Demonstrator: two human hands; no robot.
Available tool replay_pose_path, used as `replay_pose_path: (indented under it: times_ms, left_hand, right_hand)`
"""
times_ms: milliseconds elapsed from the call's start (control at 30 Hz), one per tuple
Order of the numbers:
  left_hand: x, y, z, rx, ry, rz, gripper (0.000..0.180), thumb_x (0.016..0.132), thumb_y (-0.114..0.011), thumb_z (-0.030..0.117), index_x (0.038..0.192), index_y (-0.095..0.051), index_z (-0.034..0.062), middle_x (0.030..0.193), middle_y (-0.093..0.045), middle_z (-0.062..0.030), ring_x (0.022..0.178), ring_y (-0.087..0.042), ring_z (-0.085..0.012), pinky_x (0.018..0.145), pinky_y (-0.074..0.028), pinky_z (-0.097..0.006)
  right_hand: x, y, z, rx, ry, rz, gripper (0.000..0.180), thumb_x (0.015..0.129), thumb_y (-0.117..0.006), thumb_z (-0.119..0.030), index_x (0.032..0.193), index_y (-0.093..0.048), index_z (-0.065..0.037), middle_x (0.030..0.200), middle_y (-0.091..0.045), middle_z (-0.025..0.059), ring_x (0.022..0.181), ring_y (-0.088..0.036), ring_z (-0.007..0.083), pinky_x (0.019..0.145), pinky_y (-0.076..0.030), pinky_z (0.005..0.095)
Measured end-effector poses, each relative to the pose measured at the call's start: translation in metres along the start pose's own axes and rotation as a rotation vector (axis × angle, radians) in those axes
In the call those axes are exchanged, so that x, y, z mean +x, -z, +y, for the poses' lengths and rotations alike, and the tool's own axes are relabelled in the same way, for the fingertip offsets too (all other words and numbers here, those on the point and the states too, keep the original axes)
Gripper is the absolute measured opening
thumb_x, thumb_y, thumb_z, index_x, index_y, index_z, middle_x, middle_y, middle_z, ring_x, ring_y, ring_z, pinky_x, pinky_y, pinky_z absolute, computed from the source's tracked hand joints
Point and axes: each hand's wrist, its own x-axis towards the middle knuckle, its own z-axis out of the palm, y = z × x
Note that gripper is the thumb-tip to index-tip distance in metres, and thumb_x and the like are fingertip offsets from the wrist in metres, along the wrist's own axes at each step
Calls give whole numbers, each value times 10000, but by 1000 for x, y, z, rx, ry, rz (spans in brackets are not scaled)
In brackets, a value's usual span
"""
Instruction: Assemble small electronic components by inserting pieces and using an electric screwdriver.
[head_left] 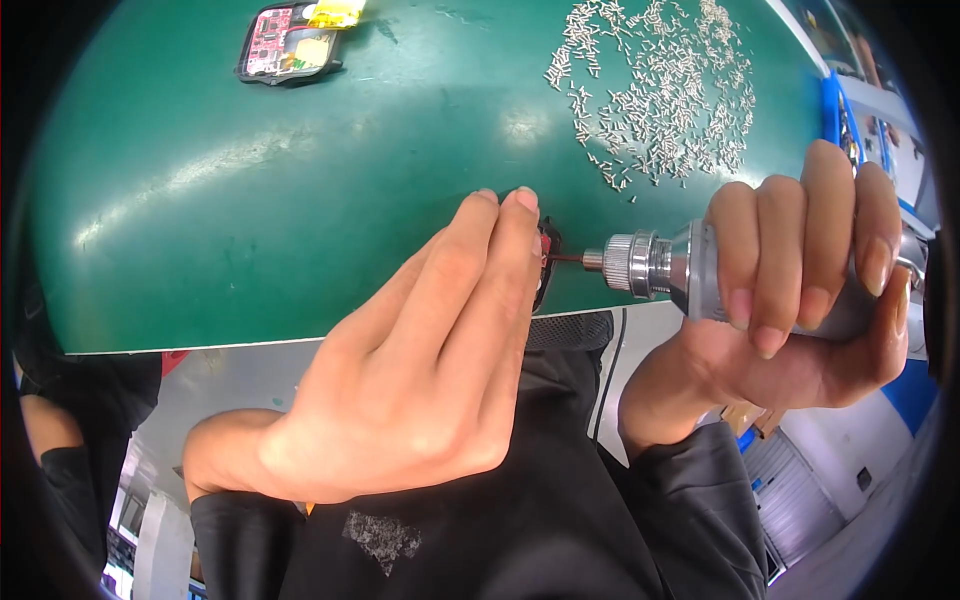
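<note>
Farthest left, an open black-cased device with a red circuit board (272,42) lies on the glossy green tabletop (300,240). Next, the left hand (415,350) extends over a similar black-rimmed red board (545,262) near the front edge; its grip is hidden. Farther right scatter small silver screws (665,90), then a silver-grey cylindrical power screwdriver (682,265), bit toward that board, wrapped by the right hand (800,270).

Black top (480,530) with plain black sleeves (700,500) and a pale speckled, roughly triangular patch (383,538)
</note>
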Motion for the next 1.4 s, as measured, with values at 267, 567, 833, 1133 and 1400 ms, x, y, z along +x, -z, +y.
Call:
replay_pose_path:
  times_ms: [267, 567, 833, 1133, 1400]
  left_hand:
    - [7, 7, 4, -124, 73, -52, 360, 575, -678, -35, 898, -600, -176, 1005, -621, -252, 879, -624, -357, 683, -566, -378]
    - [6, -1, 3, -149, 100, 42, 365, 549, -686, -49, 883, -603, -168, 990, -630, -248, 859, -628, -358, 679, -566, -382]
    - [3, -2, 2, -152, 95, 44, 343, 579, -679, -58, 895, -606, -168, 993, -633, -254, 856, -628, -367, 681, -562, -386]
    - [3, -4, 2, -185, 116, 68, 333, 601, -681, -69, 908, -606, -173, 989, -633, -262, 854, -627, -373, 683, -558, -384]
    - [4, -3, 1, -195, 112, 54, 322, 608, -682, -71, 905, -609, -173, 983, -635, -262, 855, -629, -369, 690, -555, -381]
  right_hand:
    - [-4, -2, 0, 134, 39, -25, 156, 780, -595, -161, 820, -465, -84, 660, -450, 38, 445, -465, 108, 502, -417, 247]
    - [-7, -6, 4, 233, 56, -20, 187, 741, -631, -148, 816, -473, -82, 670, -462, 44, 443, -460, 118, 513, -430, 251]
    - [-9, -6, 6, 301, 27, 27, 177, 739, -625, -155, 808, -482, -78, 689, -463, 51, 447, -457, 119, 504, -428, 256]
    - [-8, -2, 4, 271, 40, 37, 149, 751, -609, -144, 810, -490, -77, 689, -471, 49, 445, -456, 106, 489, -417, 241]
    - [-7, 2, 8, 277, 26, 1, 146, 774, -588, -167, 822, -484, -76, 685, -466, 50, 450, -463, 114, 495, -415, 258]
